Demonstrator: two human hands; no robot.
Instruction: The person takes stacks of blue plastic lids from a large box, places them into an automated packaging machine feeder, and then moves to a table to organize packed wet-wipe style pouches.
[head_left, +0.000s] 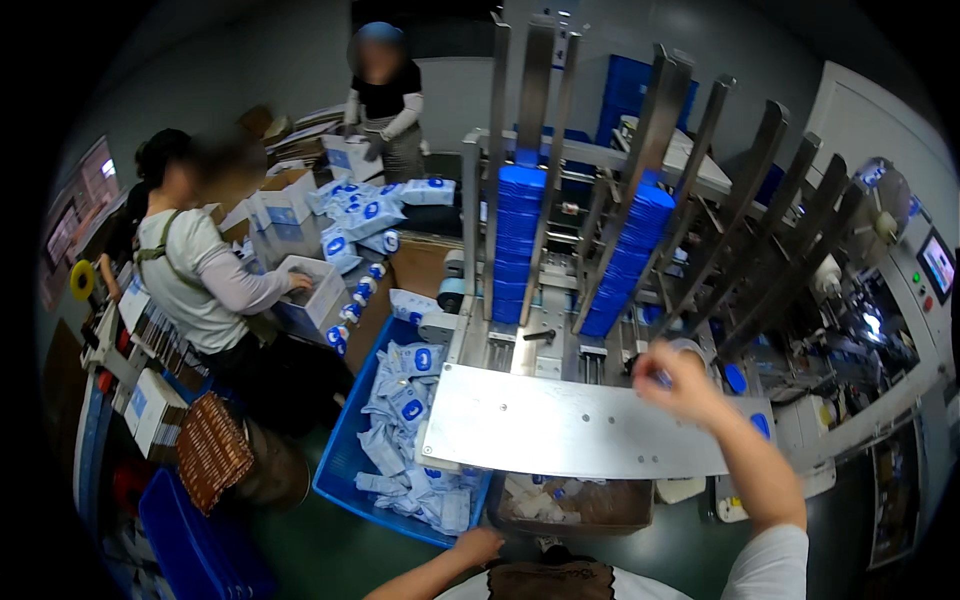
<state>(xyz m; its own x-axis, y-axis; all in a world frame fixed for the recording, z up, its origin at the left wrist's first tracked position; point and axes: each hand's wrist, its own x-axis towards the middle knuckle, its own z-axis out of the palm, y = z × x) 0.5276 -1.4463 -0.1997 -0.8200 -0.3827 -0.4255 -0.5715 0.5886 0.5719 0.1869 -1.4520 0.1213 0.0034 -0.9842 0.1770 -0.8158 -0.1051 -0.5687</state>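
Note:
My right hand (682, 385) is raised over the far edge of the silver metal plate (560, 420). Its fingers are curled together, and a bit of blue shows by them, too small to name. Beyond the plate, two tall stacks of blue plastic lids, a left stack (518, 240) and a right stack (625, 262), stand between upright metal rails. A loose blue lid (735, 378) lies just right of my right hand. Low in front of my body, my left hand (478, 546) is loosely closed with nothing visible in it, close to the blue crate (335, 490) of wipe packs (405, 405).
A bin (575, 512) of scraps sits under the plate. Metal rails (770, 230) and machinery fill the right, with a control screen (937, 262). At left, a co-worker (215, 270) reaches into a white box (312, 290); another person (382, 100) handles a carton behind piled packs.

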